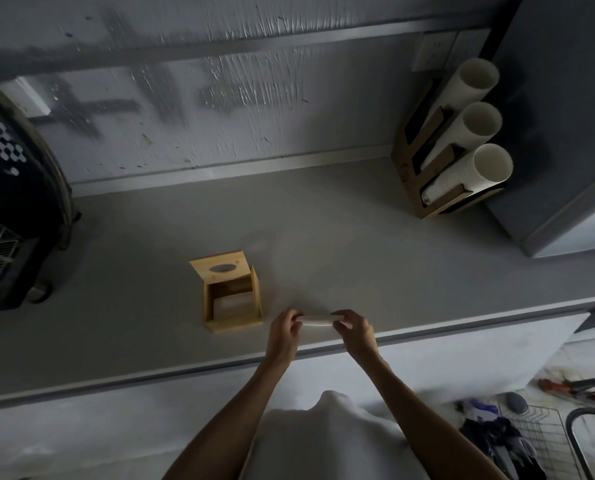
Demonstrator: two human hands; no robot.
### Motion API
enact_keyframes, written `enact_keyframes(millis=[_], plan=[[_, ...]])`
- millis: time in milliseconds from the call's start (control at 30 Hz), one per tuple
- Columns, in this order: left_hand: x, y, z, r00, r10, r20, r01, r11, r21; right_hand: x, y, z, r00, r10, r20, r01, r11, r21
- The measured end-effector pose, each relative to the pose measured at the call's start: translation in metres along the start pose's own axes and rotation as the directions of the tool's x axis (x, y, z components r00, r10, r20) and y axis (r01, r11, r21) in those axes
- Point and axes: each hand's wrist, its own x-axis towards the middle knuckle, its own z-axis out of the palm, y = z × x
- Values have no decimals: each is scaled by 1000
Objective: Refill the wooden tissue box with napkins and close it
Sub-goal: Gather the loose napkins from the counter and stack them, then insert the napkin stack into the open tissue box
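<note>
The wooden tissue box stands on the grey counter with its lid swung open toward the wall; the lid has an oval slot. Pale napkins lie low inside the box. To the right of the box, near the counter's front edge, I hold a thin white stack of napkins edge-on between both hands. My left hand pinches its left end and my right hand pinches its right end. The stack is apart from the box, just above the counter.
A wooden cup dispenser with three tubes of white paper cups stands at the back right beside a grey cabinet. A dark machine sits at the left. A wire basket and tools lie on the floor at lower right.
</note>
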Motion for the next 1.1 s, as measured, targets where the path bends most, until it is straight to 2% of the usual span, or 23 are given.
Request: enact_keyframes(millis=[133, 167, 233, 300, 567, 733, 933, 1100], plan=[[4, 0, -4, 995, -97, 34, 100, 986, -135, 3, -6, -5, 999, 35, -14, -34, 999, 20], [5, 2, -7, 982, -172, 84, 186, 961, -203, 5, -9, -8, 998, 65, 3, -65, 997, 50], [7, 4, -11, 916, -338, 215, 396, 848, -353, 9, -10, -13, 992, 114, 61, -120, 987, 110], [8, 6, -17, 878, -400, 263, 476, 787, -394, 12, -9, -16, 986, 135, 101, -146, 983, 110], [2, 7, -65, 839, -383, 386, 539, 682, -494, -15, -50, -24, 945, 235, 228, -300, 901, 314], [-9, 2, -99, 849, -321, 421, 520, 655, -549, -37, -68, -16, 916, 237, 324, -363, 833, 418], [-20, -11, -131, 887, -299, 353, 453, 718, -528, -53, -88, 9, 930, 185, 317, -318, 836, 447], [-18, -25, -154, 914, -313, 256, 400, 792, -462, -52, -107, 41, 968, 182, 174, -235, 902, 362]])
